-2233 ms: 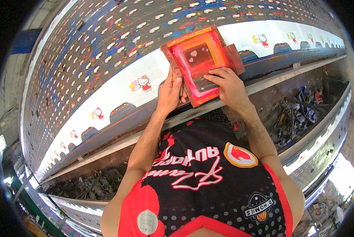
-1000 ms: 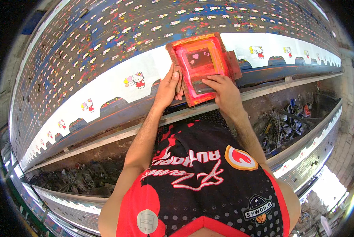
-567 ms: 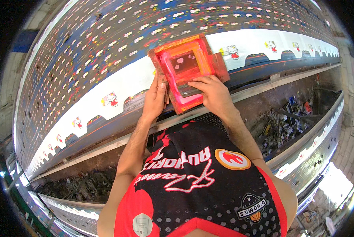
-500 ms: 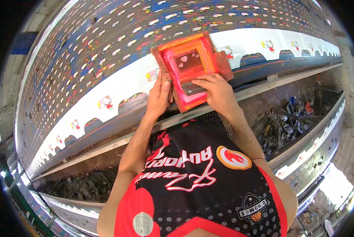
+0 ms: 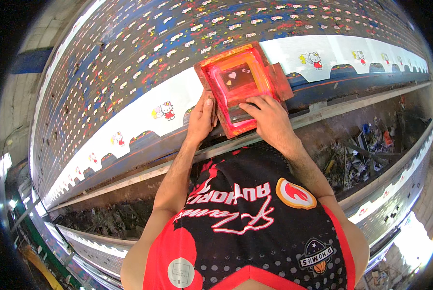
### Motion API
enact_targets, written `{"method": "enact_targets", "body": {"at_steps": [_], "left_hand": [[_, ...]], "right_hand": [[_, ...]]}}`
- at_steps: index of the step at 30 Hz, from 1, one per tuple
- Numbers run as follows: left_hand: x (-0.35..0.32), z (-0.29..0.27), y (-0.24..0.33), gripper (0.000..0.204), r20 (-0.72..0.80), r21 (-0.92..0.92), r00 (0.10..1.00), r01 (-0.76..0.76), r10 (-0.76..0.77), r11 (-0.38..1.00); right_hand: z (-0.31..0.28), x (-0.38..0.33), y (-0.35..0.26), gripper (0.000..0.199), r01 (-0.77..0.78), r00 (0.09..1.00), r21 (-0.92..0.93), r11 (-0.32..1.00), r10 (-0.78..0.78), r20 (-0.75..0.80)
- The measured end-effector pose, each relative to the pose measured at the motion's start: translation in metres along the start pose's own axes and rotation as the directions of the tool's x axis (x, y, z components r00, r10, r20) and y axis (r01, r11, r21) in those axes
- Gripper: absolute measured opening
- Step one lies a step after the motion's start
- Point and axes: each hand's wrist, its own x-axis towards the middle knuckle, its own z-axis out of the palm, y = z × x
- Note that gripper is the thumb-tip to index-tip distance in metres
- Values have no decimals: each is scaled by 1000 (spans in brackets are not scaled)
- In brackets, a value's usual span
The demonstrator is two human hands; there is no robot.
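Observation:
A screen-printing frame (image 5: 209, 79) with red and orange paint-stained wood lies flat at the table's near edge, over a white strip (image 5: 141, 113) with a scalloped border. Small hearts show through its mesh window. My left hand (image 5: 201, 118) grips the frame's left side, its fingers partly hidden. My right hand (image 5: 270, 120) is closed on a dark squeegee (image 5: 239, 115) at the near end of the frame, over pink ink. Printed cartoon figures stand out on the strip to the left (image 5: 166, 110) and right (image 5: 315, 60) of the frame.
The long tabletop (image 5: 124, 72) is dark, perforated-looking and speckled with paint and repeated small prints. A rail (image 5: 342, 108) runs along its near edge. Below is a trough with debris (image 5: 351, 157) on both sides of my body. Another printed white strip (image 5: 376, 200) runs behind me.
The frame and both my hands have shifted right along the strip. The figure on its left is now fully uncovered, and the one at its right edge seems covered. My view has shifted too.

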Motion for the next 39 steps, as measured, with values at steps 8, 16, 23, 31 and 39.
{"method": "enact_targets", "body": {"at_steps": [8, 16, 23, 31, 39], "left_hand": [[2, 0, -8, 64, 4, -34, 999, -45, 45, 998], [2, 1, -1, 61, 8, 68, 1000, -18, 18, 997], [-2, -1, 5, 71, 10, 68, 1000, 13, -14, 998], [1, 4, 4, 73, -11, 43, 1000, 25, -24, 999], [22, 55, 18, 70, -33, 60, 996, -85, 87, 995]], "right_hand": [[-12, 16, 24, 52, 7, 984, 124, 992, -28, 173], [-22, 125, 42, 43, -29, 995, 33, 999, 26, 96], [-2, 63, 38, 55, 0, 998, 35, 999, -2, 67], [-1, 5, 11, 58, -25, 1000, 37, 999, 25, 7], [-42, -2, 68, 54, -7, 1000, 87, 996, 9, -16]]}}
